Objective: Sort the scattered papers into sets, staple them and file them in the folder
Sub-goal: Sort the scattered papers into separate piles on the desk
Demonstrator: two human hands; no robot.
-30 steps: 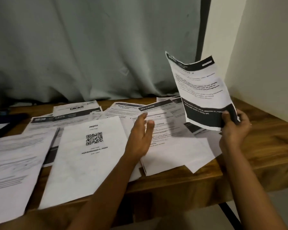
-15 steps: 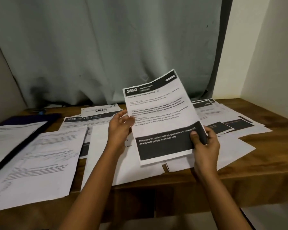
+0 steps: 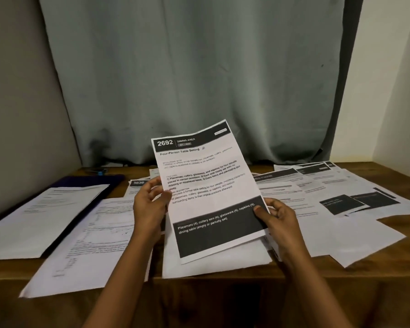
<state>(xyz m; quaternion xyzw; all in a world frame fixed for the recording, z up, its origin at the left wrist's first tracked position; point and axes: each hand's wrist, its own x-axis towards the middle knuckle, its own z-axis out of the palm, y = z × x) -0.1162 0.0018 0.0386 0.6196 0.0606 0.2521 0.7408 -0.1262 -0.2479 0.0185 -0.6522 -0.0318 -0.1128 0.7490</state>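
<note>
- Far left of the held sheet (image 3: 206,185), the dark folder (image 3: 97,180) lies half buried under a loose page (image 3: 43,209); opening it could sweep that page off the table (image 3: 407,223).
- Just left of it, a header (image 3: 138,183) reads "3638"; mixing that number in would spoil a set.
- The left hand (image 3: 149,207) grips the held sheet's left edge, fingers curled behind, thumb in front.
- The held sheet, raised above the scattered ones, reads "2692", "DINING AREA", "Four-Person Table Setting", "Placemats (4), cutlery sets (4), glassware (4), napkins (4)".
- The right hand (image 3: 279,216) pinches its lower right corner; a slight pinch might crease it.
- Right of it, overlapped papers (image 3: 341,197) could get muddled.
</note>
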